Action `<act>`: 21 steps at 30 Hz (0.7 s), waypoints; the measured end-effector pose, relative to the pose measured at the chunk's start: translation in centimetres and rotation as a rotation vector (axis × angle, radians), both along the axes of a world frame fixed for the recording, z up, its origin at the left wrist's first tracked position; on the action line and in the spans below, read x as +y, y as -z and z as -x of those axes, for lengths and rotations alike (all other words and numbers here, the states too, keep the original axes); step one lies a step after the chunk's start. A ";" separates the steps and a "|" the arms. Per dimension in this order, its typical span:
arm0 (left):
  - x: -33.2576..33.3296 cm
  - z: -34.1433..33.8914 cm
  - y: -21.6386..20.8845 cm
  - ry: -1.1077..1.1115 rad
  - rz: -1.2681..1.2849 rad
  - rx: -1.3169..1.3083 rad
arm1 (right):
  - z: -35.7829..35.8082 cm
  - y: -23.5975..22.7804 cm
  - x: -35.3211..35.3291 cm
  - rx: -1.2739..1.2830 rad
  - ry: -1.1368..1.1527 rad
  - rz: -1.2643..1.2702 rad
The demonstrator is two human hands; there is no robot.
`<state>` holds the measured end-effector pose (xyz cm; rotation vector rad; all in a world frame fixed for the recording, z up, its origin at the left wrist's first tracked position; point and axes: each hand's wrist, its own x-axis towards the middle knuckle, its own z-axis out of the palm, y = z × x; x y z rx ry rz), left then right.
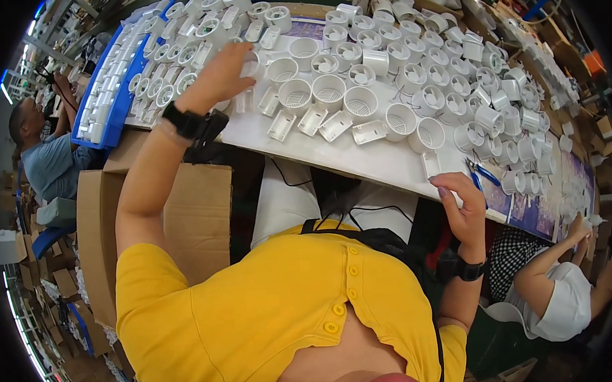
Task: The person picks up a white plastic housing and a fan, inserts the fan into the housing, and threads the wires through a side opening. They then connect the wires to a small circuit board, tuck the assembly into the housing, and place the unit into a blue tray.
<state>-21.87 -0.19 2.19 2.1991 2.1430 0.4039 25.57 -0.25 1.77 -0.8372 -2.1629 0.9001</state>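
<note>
My left hand [218, 76] reaches over the far left of the table, thumb and fingers around a white cup-shaped plastic housing [251, 66], which is blurred. My right hand [463, 207] is at the table's front edge with its fingers loosely bent and apart, holding nothing. Its fingertips are by the small rectangular box [430, 165] of another white housing [427, 135]; whether they touch it I cannot tell. Several open housings with slatted bottoms, such as this round cup [329, 88], stand in rows between my hands, small boxes facing me.
Many white housings with fan blades [427, 98] crowd the right side of the table [304, 146]. Blue-handled pliers [483, 173] lie near my right hand. A blue tray [112, 132] of white parts and a cardboard box [197, 217] are at the left. Other people sit at both sides.
</note>
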 end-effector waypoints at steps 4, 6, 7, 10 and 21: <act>-3.7 -5.8 -5.8 0.060 -0.253 0.032 | 2.6 -0.4 0.9 0.050 -0.097 0.026; -5.1 -9.8 -7.1 0.240 -0.445 -0.001 | 5.7 -0.5 1.3 0.204 -0.128 0.111; -5.4 -11.9 -7.3 0.250 -0.444 -0.015 | 8.0 -0.7 1.2 0.319 -0.103 0.174; -6.1 -16.2 -7.0 0.288 -0.426 -0.130 | 12.4 -1.2 1.5 0.309 -0.148 0.217; -5.6 -17.6 -0.4 0.481 0.068 -1.988 | 12.4 -0.9 1.0 0.677 -0.434 0.478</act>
